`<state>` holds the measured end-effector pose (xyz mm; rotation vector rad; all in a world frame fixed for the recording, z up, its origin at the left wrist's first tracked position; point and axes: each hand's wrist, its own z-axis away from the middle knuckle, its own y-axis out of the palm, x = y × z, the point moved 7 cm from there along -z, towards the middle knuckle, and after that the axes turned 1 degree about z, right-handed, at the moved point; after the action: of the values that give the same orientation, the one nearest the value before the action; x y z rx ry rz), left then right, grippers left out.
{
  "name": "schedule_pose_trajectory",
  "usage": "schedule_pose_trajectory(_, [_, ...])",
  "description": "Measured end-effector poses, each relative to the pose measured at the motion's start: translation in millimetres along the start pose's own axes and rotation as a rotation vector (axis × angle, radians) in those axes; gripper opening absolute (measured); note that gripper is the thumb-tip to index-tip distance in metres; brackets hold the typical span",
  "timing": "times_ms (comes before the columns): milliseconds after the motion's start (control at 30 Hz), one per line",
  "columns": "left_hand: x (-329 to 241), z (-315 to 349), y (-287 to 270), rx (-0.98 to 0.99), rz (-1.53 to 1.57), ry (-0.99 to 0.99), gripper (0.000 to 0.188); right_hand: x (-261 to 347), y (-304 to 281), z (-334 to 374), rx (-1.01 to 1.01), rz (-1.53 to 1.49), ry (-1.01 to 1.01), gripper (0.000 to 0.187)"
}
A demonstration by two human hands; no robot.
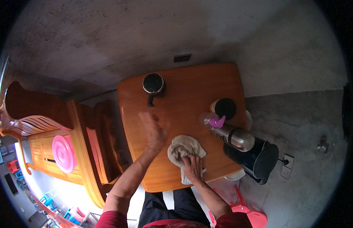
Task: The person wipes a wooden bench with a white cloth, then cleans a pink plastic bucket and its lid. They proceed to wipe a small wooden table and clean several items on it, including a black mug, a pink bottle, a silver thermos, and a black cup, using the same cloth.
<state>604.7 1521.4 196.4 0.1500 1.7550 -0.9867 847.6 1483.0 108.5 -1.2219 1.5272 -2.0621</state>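
A beige-grey cloth (186,148) lies bunched on the wooden table near its front edge. My right hand (192,167) presses down on it, with the fingers curled into its folds. My left hand (153,129) is raised over the left part of the table, blurred by motion. Its fingers look stretched out and apart, holding nothing. Just beyond its fingertips is the dark handle of a round black-topped pot (153,83), which stands toward the back left of the table.
On the table's right are a round black-topped container (224,108), a clear pump bottle (237,138) with a purple top and a large black appliance (256,159). Wall sockets (287,165) and a red plastic stool (252,214) lie beyond. A wooden bench (43,152) bears a pink lidded tub (64,154).
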Motion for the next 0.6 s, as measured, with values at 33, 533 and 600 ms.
schedule_pose_trajectory(33, [-3.5, 8.9, 17.4, 0.133, -0.021, 0.039, 0.056, -0.8, 0.2, 11.0, 0.051, -0.002, 0.012, 0.034])
schedule_pose_trajectory(533, [2.4, 27.6, 156.7, 0.416, 0.274, 0.135, 0.061, -74.3, -6.7, 134.8, 0.281, -0.566, 0.507, 0.045])
schedule_pose_trajectory(600, [50.7, 43.0, 161.4, 0.461, 0.619, -0.176, 0.058, -88.4, -6.2, 133.7, 0.129, -0.601, 0.624, 0.048])
